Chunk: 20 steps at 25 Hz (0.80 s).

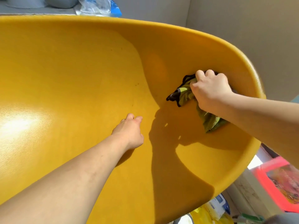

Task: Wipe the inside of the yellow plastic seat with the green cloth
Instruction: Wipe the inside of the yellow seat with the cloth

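The yellow plastic seat [80, 70] fills most of the head view, its curved shell lit by sun on the left and shaded on the right. My right hand [210, 89] is closed on the green cloth [208, 118] with dark edging and presses it against the inner wall near the right rim. My left hand [129, 131] rests on the seat's floor near the middle, fingers curled down loosely, holding nothing. Small dark specks dot the yellow surface above my left hand.
A clear and blue plastic bag [100, 5] lies beyond the seat's far rim. A red-framed box [278, 183] stands at the lower right, with white and yellow packages [215, 207] on the floor beneath the seat's edge. A pale wall [226, 16] stands behind.
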Each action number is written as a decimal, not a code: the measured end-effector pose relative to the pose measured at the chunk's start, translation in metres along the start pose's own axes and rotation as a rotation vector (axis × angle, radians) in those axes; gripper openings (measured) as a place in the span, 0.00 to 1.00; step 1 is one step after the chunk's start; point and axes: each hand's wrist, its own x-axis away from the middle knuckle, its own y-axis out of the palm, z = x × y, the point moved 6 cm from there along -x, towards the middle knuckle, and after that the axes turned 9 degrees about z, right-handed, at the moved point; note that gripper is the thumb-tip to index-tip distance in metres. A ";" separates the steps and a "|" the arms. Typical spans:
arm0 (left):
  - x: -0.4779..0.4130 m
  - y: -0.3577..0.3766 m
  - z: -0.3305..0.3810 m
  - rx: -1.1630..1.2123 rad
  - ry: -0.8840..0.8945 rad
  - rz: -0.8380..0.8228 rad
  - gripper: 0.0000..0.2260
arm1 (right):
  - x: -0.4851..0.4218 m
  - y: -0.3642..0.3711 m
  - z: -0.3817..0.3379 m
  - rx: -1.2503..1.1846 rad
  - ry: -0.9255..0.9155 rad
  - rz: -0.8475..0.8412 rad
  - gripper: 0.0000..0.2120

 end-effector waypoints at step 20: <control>-0.021 -0.022 -0.096 -0.048 -0.331 0.196 0.29 | -0.089 0.007 -0.161 -0.439 -0.087 0.099 0.16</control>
